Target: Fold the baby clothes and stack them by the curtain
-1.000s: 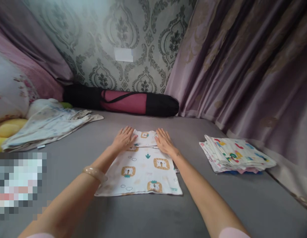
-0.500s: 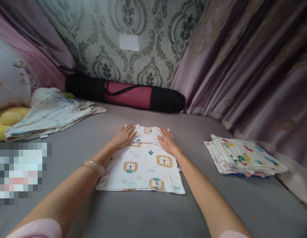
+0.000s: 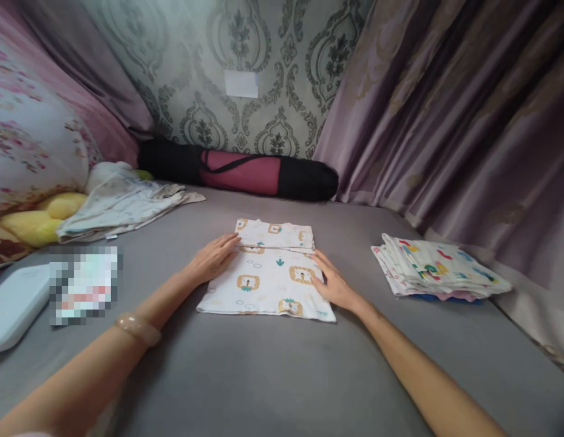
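On the grey sheet, a lion-print cloth is lying in the middle. The left hand is resting along its left edge, fingers straight and unclenched; the right hand is touching its right edge, thumb spread from the fingers. Folded clothes are sitting at right.

2 hnds, 1 lion-print cloth, 1 cloth stk, 1 blk/red bag.
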A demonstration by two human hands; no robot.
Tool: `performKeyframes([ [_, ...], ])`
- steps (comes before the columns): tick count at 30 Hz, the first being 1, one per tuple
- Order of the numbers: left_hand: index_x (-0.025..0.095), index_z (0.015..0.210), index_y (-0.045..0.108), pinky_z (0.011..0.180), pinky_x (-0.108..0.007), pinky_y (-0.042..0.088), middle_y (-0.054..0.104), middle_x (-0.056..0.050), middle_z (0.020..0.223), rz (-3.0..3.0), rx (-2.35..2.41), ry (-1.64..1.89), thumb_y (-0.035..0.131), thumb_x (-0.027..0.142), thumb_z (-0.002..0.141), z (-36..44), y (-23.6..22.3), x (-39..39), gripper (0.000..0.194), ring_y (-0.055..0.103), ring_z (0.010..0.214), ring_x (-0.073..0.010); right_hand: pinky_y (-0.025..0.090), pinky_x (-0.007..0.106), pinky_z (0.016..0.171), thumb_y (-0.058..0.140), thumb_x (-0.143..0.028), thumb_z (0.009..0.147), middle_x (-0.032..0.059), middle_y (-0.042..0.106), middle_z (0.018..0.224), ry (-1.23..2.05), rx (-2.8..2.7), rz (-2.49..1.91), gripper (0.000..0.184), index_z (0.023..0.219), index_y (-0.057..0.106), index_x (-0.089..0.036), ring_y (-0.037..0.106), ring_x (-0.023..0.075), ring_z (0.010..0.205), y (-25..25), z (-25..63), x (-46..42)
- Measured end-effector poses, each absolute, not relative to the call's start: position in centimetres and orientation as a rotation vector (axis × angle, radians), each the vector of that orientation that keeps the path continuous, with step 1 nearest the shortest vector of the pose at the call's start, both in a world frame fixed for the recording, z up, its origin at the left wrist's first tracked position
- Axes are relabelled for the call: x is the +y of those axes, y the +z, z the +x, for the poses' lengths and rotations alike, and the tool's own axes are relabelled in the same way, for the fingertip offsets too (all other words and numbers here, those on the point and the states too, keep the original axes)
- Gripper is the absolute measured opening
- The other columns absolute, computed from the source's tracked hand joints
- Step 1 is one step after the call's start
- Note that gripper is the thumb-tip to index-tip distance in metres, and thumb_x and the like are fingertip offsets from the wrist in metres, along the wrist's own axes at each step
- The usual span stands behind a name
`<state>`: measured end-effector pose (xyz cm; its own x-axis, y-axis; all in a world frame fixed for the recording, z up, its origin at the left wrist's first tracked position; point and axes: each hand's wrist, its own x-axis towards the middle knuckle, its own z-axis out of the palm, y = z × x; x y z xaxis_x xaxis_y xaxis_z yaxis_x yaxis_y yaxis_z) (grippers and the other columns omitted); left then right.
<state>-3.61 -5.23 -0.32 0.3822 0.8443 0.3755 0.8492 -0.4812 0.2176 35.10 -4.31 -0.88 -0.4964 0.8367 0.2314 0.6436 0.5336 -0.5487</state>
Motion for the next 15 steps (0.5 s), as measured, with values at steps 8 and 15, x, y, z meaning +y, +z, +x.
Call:
performKeyframes([
  [8,0.021,0.135,0.052,0.110,-0.037,0.035,0.044,-0.011,0.147,-2.762,-1.805,-0.593,0.034,0.051,0.095,-7.6,0.0,-9.0,0.053,0.046,0.131,-0.0245,0.028,0.046,0.114,0.043,-0.033,0.095,0.0085,0.042,0.148,0.537,-2.450,-1.302,0.040,0.131,0.057,-0.024,0.034,0.0241,0.138,1.4,38.3,-11.4],
  [15,0.024,0.117,0.064,0.095,-0.034,0.049,0.059,-0.009,0.131,-2.817,-1.818,-0.721,0.042,0.050,0.093,-5.5,2.6,-13.9,0.042,0.060,0.113,-0.0242,0.038,0.038,0.109,0.046,-0.028,0.095,0.0043,0.039,0.149,0.609,-2.484,-1.288,0.031,0.119,0.063,-0.027,0.045,0.0214,0.131,3.4,38.8,-15.0],
])
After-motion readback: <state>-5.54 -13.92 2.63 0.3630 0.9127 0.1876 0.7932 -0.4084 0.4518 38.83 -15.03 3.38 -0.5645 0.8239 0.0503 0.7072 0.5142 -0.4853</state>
